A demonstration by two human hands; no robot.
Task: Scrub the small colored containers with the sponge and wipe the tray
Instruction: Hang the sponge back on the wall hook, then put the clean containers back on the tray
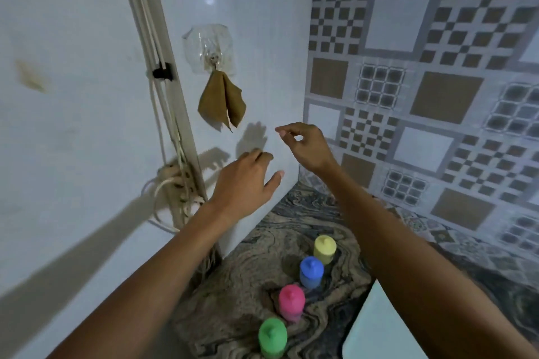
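Left hand [245,183] and right hand [306,146] raised toward brown cloth [222,102] on wall hook [214,60], likely fetching it for wiping. Left spread, right loosely curled, both empty. Colored containers [311,271] lined on worktop [248,271] beside probable tray [376,329]. Sponge unseen.

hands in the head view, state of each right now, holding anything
Left hand: open, fingers relaxed, holding nothing.
Right hand: open, fingers loosely curled, holding nothing.
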